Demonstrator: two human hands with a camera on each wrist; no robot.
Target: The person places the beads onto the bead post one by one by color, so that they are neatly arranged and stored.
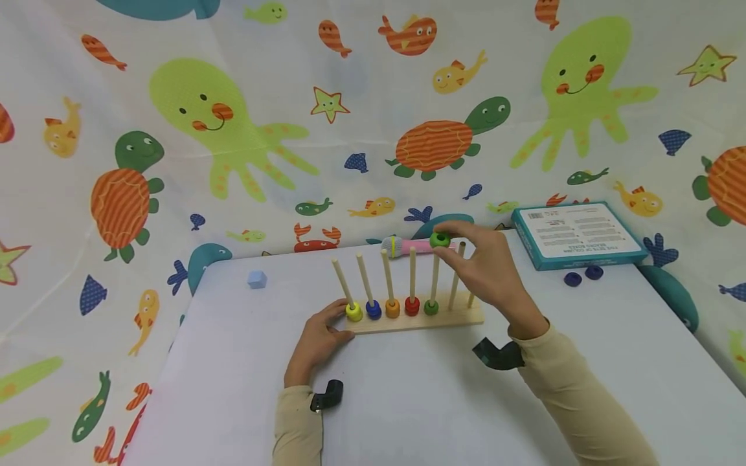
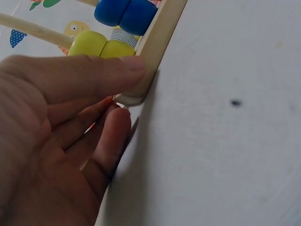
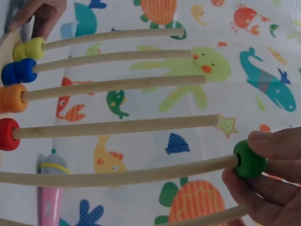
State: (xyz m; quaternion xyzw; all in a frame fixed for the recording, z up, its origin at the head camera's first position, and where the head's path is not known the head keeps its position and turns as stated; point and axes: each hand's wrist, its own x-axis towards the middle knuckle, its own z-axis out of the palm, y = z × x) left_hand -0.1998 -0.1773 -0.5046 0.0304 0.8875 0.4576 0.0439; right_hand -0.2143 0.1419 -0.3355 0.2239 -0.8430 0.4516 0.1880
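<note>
A wooden bead stand (image 1: 417,325) with a row of upright pegs sits on the white table. My left hand (image 1: 316,340) grips the left end of its base, beside the yellow beads (image 1: 353,312). Blue beads (image 1: 373,310), orange beads (image 1: 393,308), red beads (image 1: 412,306) and a lower green bead (image 1: 431,307) sit at the foot of neighbouring pegs. Between thumb and fingertips, my right hand (image 1: 486,268) pinches another green bead (image 3: 251,161). In the right wrist view, that bead's hole meets the tip of a peg (image 3: 141,176).
A pink toy microphone (image 1: 415,246) lies behind the stand. To the right are a teal box (image 1: 583,234) and two dark purple beads (image 1: 573,279). A light blue cube (image 1: 257,279) stands at the back left. A sea-animal cloth (image 1: 350,58) hangs behind the table.
</note>
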